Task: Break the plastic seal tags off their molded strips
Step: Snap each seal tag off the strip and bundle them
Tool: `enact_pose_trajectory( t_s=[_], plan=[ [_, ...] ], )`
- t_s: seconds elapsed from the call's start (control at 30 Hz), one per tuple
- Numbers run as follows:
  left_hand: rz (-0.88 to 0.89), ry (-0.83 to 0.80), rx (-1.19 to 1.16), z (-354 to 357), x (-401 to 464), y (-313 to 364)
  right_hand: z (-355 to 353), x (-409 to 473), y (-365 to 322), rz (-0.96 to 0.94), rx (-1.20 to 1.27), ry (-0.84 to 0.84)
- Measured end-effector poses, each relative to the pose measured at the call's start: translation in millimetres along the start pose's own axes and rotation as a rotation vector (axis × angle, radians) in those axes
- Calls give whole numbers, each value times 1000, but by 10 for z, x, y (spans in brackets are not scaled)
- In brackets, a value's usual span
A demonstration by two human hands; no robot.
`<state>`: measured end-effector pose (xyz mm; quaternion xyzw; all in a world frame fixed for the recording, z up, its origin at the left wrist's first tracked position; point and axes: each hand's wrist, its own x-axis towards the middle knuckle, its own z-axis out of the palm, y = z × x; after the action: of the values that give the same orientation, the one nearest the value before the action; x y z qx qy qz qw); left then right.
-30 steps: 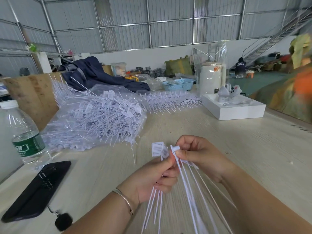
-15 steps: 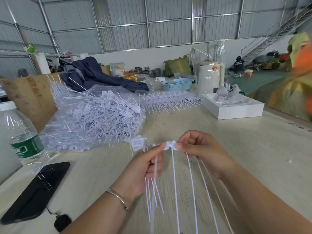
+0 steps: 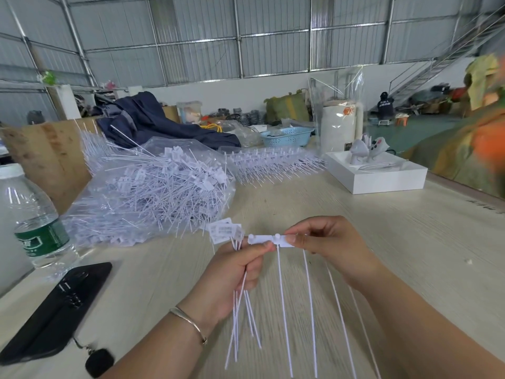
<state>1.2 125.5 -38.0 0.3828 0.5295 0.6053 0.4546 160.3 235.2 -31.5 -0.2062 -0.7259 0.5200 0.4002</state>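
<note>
- Our left hand (image 3: pixel 235 272) has its fingers curled round a small bunch of loose seal tags (image 3: pixel 225 233), flat label heads sticking up past the thumb, thin tails hanging down toward us over the table (image 3: pixel 341 214).
- That same thumb and forefinger also pinch the left end of the molded strip (image 3: pixel 269 239), so it's doing double duty.
- Our right hand (image 3: pixel 328 244) pinches the strip's right end between thumb and fingertips. The strip sits level between the two hands, just above the tabletop, with a few tags attached and their tails dangling straight down.
- Right behind the hands, a bit to the left, there's a big heap of tags (image 3: pixel 153 192) on clear plastic sheeting, its front edge pretty close to our left knuckles.
- Further back, unbroken strips (image 3: pixel 273 162) are laid in a row, well apart from us.
- Left side is tighter: a water bottle (image 3: pixel 32 217) stands near the table's left edge, and a black phone (image 3: pixel 54 310) lies flat in front of it, near our left forearm.
- A white box (image 3: pixel 379 173) sits far right at the back, near the table's right edge.
- Bare wood shows to the right of our right hand, from the wrist out to the table's edge.
</note>
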Motion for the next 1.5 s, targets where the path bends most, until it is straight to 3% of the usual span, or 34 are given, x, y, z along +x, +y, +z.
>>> enact_pose_trajectory(
  t_s=[0.33, 0.57, 0.8, 0.9, 1.03, 1.13, 1.23, 1.4, 1.5],
  plan=[
    [32, -39, 93, -52, 7, 83, -86, -20, -71, 41, 52, -99],
    [-41, -134, 228, -72, -8, 125, -148, -21, -102, 94, -20, -150],
    [-224, -429, 315, -95, -51, 165, -135, -46, -119, 142, -10, -347],
    [-259, -571, 355, -156, -89, 177, -212, -39, -124, 158, 66, -311],
    [-167, -477, 148, -217, -25, 118, -269, 3, -55, 135, 117, -124],
    [-130, -338, 42, -169, 25, 53, -187, 17, -23, 100, 107, -109],
    [-201, -163, -44, -123, 53, 15, -142, 9, -24, 52, 44, -135],
    [-199, -39, -4, -55, 47, -28, -38, -14, 0, -3, -79, -193],
    [-180, -31, 49, -26, 28, -40, 13, -18, 49, -78, -309, -130]
  ],
)
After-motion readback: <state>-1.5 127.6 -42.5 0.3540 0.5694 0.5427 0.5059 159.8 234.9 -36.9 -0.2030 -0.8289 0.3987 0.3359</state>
